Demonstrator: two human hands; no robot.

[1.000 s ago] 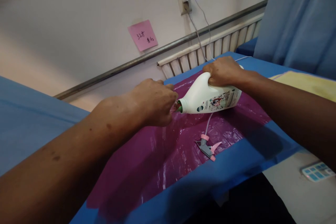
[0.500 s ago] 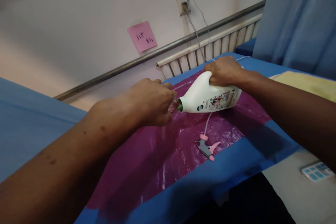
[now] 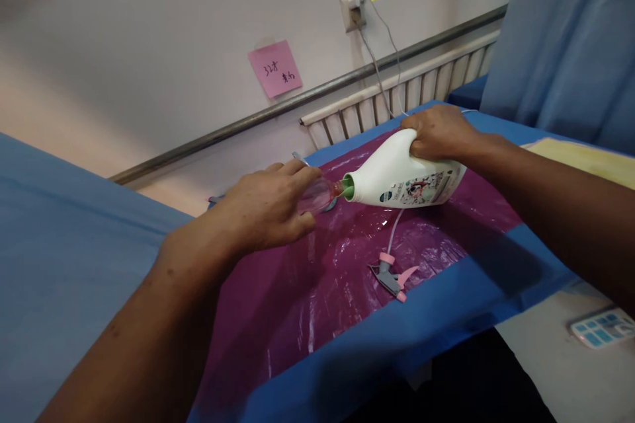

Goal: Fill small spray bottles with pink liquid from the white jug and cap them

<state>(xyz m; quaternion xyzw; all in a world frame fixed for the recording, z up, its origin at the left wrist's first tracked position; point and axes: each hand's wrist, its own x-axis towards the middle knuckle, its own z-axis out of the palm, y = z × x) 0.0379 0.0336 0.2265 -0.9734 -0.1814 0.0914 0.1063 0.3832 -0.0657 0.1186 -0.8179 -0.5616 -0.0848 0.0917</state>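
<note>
My right hand point(image 3: 439, 132) grips a white detergent bottle point(image 3: 404, 180) with a printed label, tipped on its side over a purple plastic sheet point(image 3: 317, 291). The bottle's green open mouth points left. My left hand point(image 3: 265, 208) is closed round a small clear bottle point(image 3: 317, 195), whose mouth meets the white bottle's opening. A pink and grey spray trigger head point(image 3: 394, 275) with its thin tube lies on the purple sheet, below the white bottle.
The purple sheet lies on a blue cloth point(image 3: 446, 304). Behind are a radiator point(image 3: 397, 96), a wall rail, a socket with a plugged cable point(image 3: 353, 6) and a pink note point(image 3: 275, 68). A yellow sheet point(image 3: 590, 165) lies right; a keypad device point(image 3: 600, 327) sits bottom right.
My left hand drew back and lowered a little, so the small clear bottle now shows. The white bottle shifted slightly right with its base raised.
</note>
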